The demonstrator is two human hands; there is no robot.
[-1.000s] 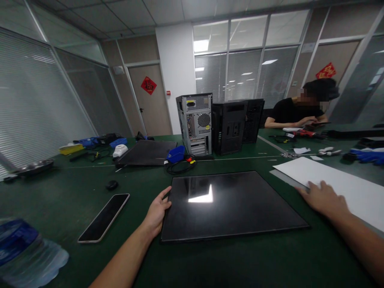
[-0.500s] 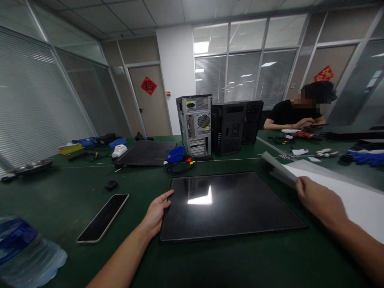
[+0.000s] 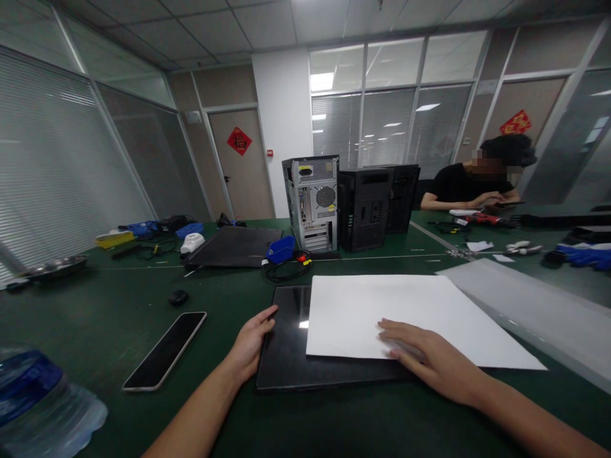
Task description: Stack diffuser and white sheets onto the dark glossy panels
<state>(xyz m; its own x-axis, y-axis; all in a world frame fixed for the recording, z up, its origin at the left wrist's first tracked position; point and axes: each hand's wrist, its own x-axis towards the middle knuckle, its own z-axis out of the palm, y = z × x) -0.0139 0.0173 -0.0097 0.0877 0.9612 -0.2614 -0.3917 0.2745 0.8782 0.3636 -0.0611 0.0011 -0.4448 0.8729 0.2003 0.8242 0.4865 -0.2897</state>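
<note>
A glossy black screen panel [image 3: 282, 369] lies flat on the green table in front of me. My left hand [image 3: 251, 337] grips its left edge, thumb and fingers closed at the rim. A stiff white sheet [image 3: 363, 299] covers most of the panel and sticks out past its right side. On top of the sheet rests my right hand [image 3: 420, 350], flat with its fingers stretched out. Translucent film sheets [image 3: 525, 296] lie to the right, partly beside the white sheet.
Computer cases [image 3: 315, 203] stand behind the panel, near a blue tray [image 3: 280, 248] with cables. At left are a phone [image 3: 166, 351], a mouse [image 3: 178, 297] and a water bottle [image 3: 42, 401]. A co-worker [image 3: 470, 181] sits at far right, near blue gloves [image 3: 585, 256].
The white sheet has moved left from the film pile onto the panel. My right hand has released the film sheets' edge and moved left onto the white sheet. My left hand stays put.
</note>
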